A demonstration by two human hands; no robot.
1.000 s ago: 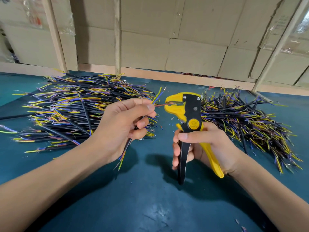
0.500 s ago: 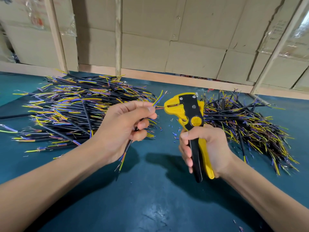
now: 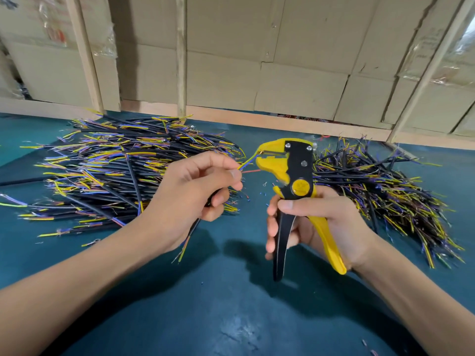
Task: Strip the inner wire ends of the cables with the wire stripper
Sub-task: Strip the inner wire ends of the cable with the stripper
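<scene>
Step in hand: we judge we are feeding one inner wire [image 3: 250, 160] of the cable [image 3: 191, 231] into the wire stripper [image 3: 293, 173].
Left hand [image 3: 195, 199]: curled round the cable, thumb and forefinger pinching its fanned inner wires just beside the tool's head.
Right hand [image 3: 316, 222]: wrapped round both handles, which stand spread apart.
Jaws: they look parted, though the slot is too small for us to be sure a wire sits inside.
Doing it well: we should seat only one wire, level and square to the slot, then squeeze steadily.
Piles: unstripped cables [image 3: 110, 170] lie left, another heap [image 3: 385, 191] right, on the green table [image 3: 231, 317].
Risk: neighbouring wires could stray into the slot.
</scene>
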